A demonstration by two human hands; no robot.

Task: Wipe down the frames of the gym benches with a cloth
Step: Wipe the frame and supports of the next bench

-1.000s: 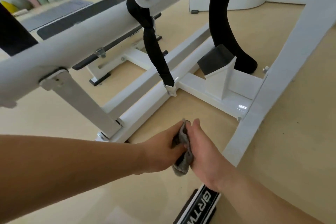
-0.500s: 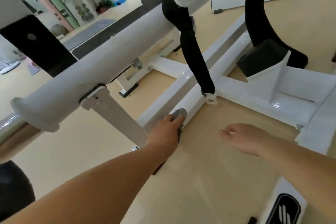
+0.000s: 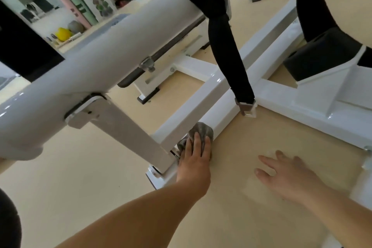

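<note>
While pressing down on a crumpled grey cloth (image 3: 202, 130), left hand (image 3: 194, 153) flat, fingers straight, grip open rather than curled round the fabric. Cloth bunched against the glossy white floor rail (image 3: 221, 110) of the gym bench frame, towards its nearer end, just beside the foot of a slanted white support plate (image 3: 124, 131). Farther along the rail, a black strap (image 3: 229, 56) ending in a metal clip (image 3: 246, 106) at the rail's edge. Right hand (image 3: 285, 173) well apart from the cloth, fingers spread, grip open and holding nothing, low over the beige floor (image 3: 251, 143); contact with it unclear through blur. Floor stretching between rail and a white crossbar (image 3: 302, 110). Overhead, a thick white tube (image 3: 100, 62) crossing the view
</note>
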